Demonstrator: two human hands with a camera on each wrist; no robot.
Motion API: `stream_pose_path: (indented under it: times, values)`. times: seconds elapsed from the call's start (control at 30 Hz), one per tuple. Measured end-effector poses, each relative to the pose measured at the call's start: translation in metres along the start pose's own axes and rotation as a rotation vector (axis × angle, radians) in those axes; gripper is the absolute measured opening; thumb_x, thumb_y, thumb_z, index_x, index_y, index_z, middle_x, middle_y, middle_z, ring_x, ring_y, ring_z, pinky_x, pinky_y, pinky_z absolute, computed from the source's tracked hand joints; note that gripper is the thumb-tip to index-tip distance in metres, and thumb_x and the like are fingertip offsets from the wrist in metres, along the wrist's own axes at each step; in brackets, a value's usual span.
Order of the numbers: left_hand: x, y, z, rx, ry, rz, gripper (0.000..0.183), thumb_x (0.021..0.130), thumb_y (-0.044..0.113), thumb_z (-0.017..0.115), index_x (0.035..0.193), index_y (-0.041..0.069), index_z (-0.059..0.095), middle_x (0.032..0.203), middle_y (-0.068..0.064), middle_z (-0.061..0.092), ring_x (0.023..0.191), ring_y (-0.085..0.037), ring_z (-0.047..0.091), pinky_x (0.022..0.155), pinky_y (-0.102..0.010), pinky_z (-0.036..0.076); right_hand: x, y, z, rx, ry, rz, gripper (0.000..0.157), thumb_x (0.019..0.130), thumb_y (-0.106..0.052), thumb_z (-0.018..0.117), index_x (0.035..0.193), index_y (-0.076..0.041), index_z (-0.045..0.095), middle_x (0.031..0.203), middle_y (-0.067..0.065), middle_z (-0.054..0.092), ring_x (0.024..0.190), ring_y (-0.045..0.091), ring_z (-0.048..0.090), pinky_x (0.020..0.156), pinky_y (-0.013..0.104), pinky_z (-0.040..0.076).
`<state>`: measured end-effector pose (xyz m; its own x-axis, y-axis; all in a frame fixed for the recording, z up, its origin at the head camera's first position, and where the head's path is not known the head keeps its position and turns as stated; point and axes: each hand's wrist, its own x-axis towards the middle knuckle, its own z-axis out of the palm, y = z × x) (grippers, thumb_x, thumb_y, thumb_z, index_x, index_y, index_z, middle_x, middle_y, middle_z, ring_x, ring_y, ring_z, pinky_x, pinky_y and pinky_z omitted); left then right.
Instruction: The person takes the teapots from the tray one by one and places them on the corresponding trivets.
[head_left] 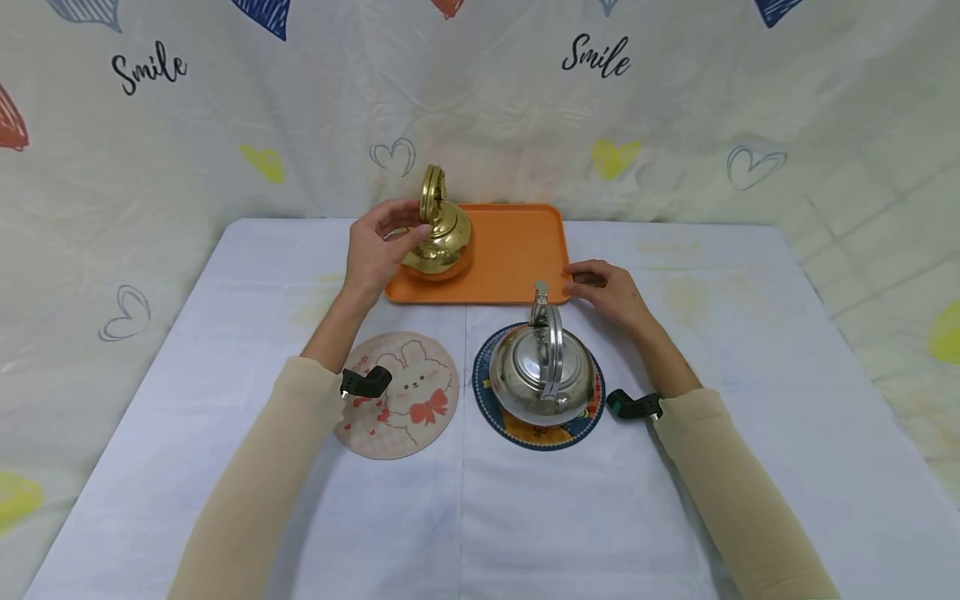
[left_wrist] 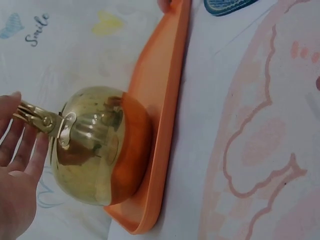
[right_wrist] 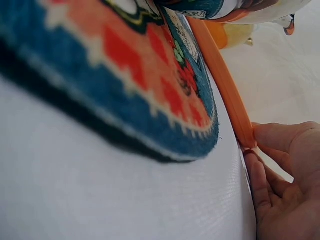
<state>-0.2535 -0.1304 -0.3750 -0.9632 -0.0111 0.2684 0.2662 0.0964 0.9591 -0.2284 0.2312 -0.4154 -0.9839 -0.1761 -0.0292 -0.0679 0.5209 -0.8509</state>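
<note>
A shiny gold kettle (head_left: 442, 242) stands on the left part of an orange tray (head_left: 517, 250). My left hand (head_left: 380, 250) is at its raised handle (left_wrist: 37, 117), thumb on one side and fingers on the other. With thumb and fingers, my right hand (head_left: 607, 292) pinches the tray's near right corner; some fingertips are hidden at the rim. Nearer to me, a silver kettle (head_left: 517, 375) with an upright handle sits on a round, dark blue-edged mat (head_left: 487, 408). To its left lies a round pink mat (head_left: 412, 400) with a rabbit picture, partly under my left wrist.
A white cloth covers the table (head_left: 540, 517). Behind the tray hangs a pale backdrop (head_left: 510, 100) with hearts and lettering. Black wrist cameras stick out from my left sleeve (head_left: 300, 408) and right sleeve (head_left: 712, 442), the right one close to the blue-edged mat.
</note>
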Motion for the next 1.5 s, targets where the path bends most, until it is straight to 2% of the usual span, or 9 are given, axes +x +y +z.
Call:
stream_pose_path:
  times: [0.3, 0.5, 0.6, 0.83, 1.23, 1.5]
  values:
    - [0.001, 0.004, 0.003, 0.029, -0.008, -0.019, 0.039, 0.090, 0.010, 0.081, 0.127, 0.005, 0.072, 0.120, -0.012, 0.074, 0.103, -0.012, 0.069, 0.098, -0.027, 0.058, 0.015, 0.028, 0.003, -0.017, 0.014, -0.017, 0.042, 0.100, -0.013, 0.071, 0.138, 0.002, 0.063, 0.141, 0.025, 0.061, 0.098, -0.003, 0.056, 0.079, 0.008, 0.044]
    - [0.002, 0.007, 0.005, 0.090, -0.018, -0.037, 0.038, 0.092, 0.013, 0.080, 0.129, 0.007, 0.072, 0.121, -0.013, 0.074, 0.103, -0.012, 0.070, 0.095, -0.025, 0.058, 0.016, 0.033, 0.003, -0.037, 0.024, -0.024, 0.044, 0.099, -0.018, 0.073, 0.138, -0.002, 0.065, 0.139, 0.022, 0.064, 0.098, -0.003, 0.056, 0.079, 0.009, 0.044]
    - [0.002, 0.008, 0.005, 0.110, -0.026, -0.046, 0.038, 0.093, 0.015, 0.079, 0.130, 0.008, 0.072, 0.121, -0.013, 0.074, 0.103, -0.013, 0.070, 0.094, -0.025, 0.057, 0.013, 0.028, 0.003, -0.031, 0.024, -0.018, 0.043, 0.098, -0.017, 0.073, 0.138, -0.001, 0.065, 0.138, 0.023, 0.064, 0.098, -0.003, 0.056, 0.079, 0.008, 0.044]
    - [0.003, 0.010, 0.003, 0.122, -0.041, -0.068, 0.038, 0.095, 0.016, 0.077, 0.132, 0.007, 0.071, 0.123, -0.015, 0.073, 0.108, -0.017, 0.070, 0.102, -0.030, 0.056, -0.002, -0.003, 0.000, -0.020, -0.004, -0.029, 0.040, 0.099, -0.010, 0.071, 0.135, 0.007, 0.064, 0.136, 0.030, 0.062, 0.098, 0.003, 0.061, 0.076, 0.011, 0.046]
    - [0.004, 0.013, 0.005, 0.143, -0.069, -0.095, 0.035, 0.098, 0.016, 0.074, 0.132, 0.009, 0.071, 0.123, -0.014, 0.074, 0.110, -0.016, 0.068, 0.097, -0.025, 0.056, -0.007, -0.009, -0.001, -0.023, 0.000, -0.028, 0.040, 0.098, -0.008, 0.071, 0.135, 0.008, 0.064, 0.136, 0.029, 0.063, 0.096, 0.001, 0.060, 0.077, 0.007, 0.045]
    - [0.004, 0.014, 0.005, 0.155, -0.067, -0.115, 0.034, 0.098, 0.021, 0.074, 0.131, 0.013, 0.073, 0.120, -0.009, 0.074, 0.109, -0.015, 0.066, 0.097, -0.028, 0.055, -0.005, -0.006, 0.000, -0.018, 0.002, -0.048, 0.039, 0.099, -0.007, 0.070, 0.134, 0.009, 0.064, 0.134, 0.031, 0.063, 0.095, 0.000, 0.060, 0.077, 0.008, 0.046]
